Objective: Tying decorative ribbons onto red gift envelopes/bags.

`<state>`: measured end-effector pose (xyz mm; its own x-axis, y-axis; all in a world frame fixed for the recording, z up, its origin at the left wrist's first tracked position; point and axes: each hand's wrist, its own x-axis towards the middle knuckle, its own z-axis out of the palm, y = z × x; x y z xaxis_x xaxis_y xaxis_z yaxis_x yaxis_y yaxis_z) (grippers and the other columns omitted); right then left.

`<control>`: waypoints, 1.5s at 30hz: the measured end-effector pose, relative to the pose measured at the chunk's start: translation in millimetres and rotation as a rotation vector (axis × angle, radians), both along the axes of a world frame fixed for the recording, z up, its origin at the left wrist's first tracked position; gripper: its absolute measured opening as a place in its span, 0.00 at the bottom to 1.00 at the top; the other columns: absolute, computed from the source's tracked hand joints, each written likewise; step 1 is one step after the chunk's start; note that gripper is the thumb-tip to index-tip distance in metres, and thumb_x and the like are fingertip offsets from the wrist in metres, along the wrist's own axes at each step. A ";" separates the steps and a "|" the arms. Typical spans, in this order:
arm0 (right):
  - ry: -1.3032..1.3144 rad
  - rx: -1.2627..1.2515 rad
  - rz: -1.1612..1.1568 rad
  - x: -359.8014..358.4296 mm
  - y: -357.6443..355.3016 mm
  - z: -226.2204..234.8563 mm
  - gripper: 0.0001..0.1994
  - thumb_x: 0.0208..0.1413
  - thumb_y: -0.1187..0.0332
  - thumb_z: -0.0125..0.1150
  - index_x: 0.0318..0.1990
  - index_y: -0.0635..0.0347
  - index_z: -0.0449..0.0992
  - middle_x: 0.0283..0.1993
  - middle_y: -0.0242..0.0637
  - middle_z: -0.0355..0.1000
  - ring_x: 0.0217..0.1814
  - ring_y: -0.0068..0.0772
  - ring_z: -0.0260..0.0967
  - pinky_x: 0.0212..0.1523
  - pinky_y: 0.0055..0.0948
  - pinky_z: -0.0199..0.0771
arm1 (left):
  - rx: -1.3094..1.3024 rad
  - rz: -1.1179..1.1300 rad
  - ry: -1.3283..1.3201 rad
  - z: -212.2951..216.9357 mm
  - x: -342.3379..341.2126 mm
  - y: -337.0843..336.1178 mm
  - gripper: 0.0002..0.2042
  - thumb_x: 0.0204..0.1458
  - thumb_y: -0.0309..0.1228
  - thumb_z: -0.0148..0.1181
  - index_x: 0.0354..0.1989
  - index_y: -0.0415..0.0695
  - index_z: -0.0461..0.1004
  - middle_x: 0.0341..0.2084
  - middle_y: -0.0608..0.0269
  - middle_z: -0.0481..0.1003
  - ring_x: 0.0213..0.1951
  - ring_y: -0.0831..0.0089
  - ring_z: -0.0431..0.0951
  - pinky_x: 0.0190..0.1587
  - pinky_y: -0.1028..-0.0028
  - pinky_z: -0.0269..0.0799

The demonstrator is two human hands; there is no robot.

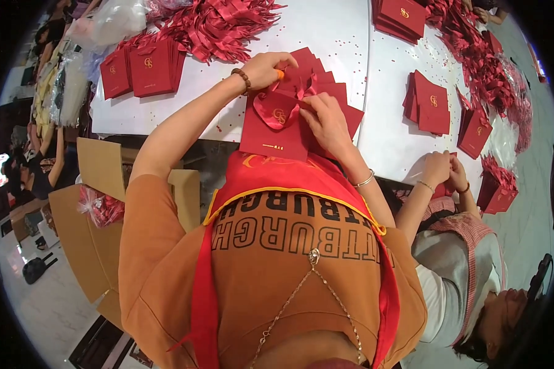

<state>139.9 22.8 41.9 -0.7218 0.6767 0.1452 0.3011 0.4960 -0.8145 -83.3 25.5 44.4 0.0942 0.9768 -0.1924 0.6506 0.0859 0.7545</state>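
Observation:
A red paper gift bag point(277, 138) with gold lettering lies flat at the near table edge, in front of my body. A shiny red ribbon point(268, 117) loops across its upper front. My left hand point(269, 71), wearing a dark bead bracelet and an orange band on a finger, is closed on the ribbon just above the bag's top edge. At the top right of the bag, my right hand point(326, 118) pinches the ribbon close to the opening; the fingertips partly hide the grip. More red bags point(333, 89) are fanned out beneath and behind this one.
Stacked red bags point(157, 69) stand at the left, with a heap of red ribbons point(221, 24) behind them. Further bags point(428, 103) lie on the right table. A co-worker's hands point(444, 172) work at my right. An open cardboard box point(83, 234) stands at my left.

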 end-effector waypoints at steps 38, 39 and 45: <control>0.448 -0.437 -0.319 -31.8 -4.0 -21.0 0.11 0.47 0.70 0.62 0.32 0.62 0.65 0.33 0.31 0.66 0.37 0.21 0.62 0.40 0.20 0.63 | -0.049 0.738 -1.001 -9.1 18.4 -95.6 0.20 0.48 0.19 0.56 0.51 0.37 0.60 0.35 0.57 0.74 0.35 0.74 0.76 0.37 0.77 0.73; 0.452 -0.441 -0.302 -39.6 -3.9 -21.9 0.11 0.47 0.70 0.62 0.32 0.62 0.65 0.33 0.31 0.66 0.37 0.21 0.62 0.40 0.20 0.63 | -0.029 0.771 -1.022 -15.1 14.6 -100.6 0.20 0.48 0.20 0.56 0.50 0.38 0.61 0.35 0.56 0.74 0.35 0.73 0.76 0.37 0.76 0.74; 0.291 -0.549 -0.152 -61.1 -11.0 2.9 0.19 0.51 0.66 0.58 0.49 0.62 0.64 0.27 0.36 0.71 0.26 0.22 0.64 0.31 0.22 0.66 | 0.181 0.945 -0.986 -19.7 -37.7 -135.9 0.23 0.45 0.18 0.58 0.51 0.43 0.62 0.31 0.54 0.75 0.31 0.70 0.77 0.31 0.72 0.75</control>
<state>78.8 11.8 44.8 -0.5949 0.8002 -0.0764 0.0633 -0.0481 -0.9968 -121.0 -110.5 24.7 -0.5912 0.7492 -0.2987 -0.4056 0.0439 0.9130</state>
